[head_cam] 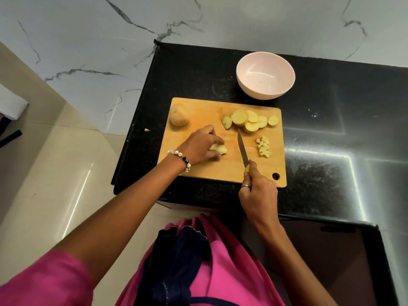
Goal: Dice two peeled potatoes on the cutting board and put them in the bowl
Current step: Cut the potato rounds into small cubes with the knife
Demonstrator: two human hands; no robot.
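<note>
A wooden cutting board [198,171] lies on a black stone counter [331,151], and a person in pink clothes stands in front of it. The left hand [202,146] rests on the board with its fingers curled over a stack of potato pieces [219,149], and it presses and holds them in place; only the pale edge of the pieces shows from under the fingers. A bead bracelet [182,159] is on the left wrist. The right hand [258,191] grips the yellow handle of a small knife [242,151], with the index finger lying along the top of it, and a ring is on one finger. The blade points away from the person and stands between the held pieces and a small heap of diced potato [263,147], which lies on the right part of the board. I cannot tell if the blade touches the wood. Further back on the board lies a row of round potato slices [250,120], overlapping one another. One whole potato [179,114] sits at the far left corner of the board. Behind the board, on the counter, stands a pale pink bowl [265,75], near the board's far edge, and nothing shows inside it. A tiny scrap of potato [146,129] lies on the counter just left of the board.
</note>
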